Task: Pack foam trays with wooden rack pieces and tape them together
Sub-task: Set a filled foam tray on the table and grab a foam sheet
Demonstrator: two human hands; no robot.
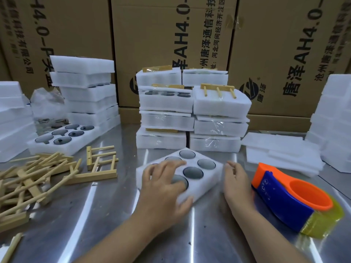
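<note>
A white foam tray [212,174] with several round grey pieces in its holes lies on the metal table in front of me. My left hand [163,186] rests on its near left part, fingers spread over the holes and thumb at the tray's near edge. My right hand [236,182] is at the tray's right side with straight fingers. A pile of wooden rack pieces [38,175] lies at the left. An orange and blue tape dispenser [288,200] with yellowish tape lies to the right of my right hand.
Stacks of packed foam trays [190,111] stand behind the tray, one with a wooden rack piece [218,91] on top. Another filled tray [62,135] and foam stacks [85,92] stand at the left. Foam sheets [281,150] lie at right. Cardboard boxes [171,35] form the back wall.
</note>
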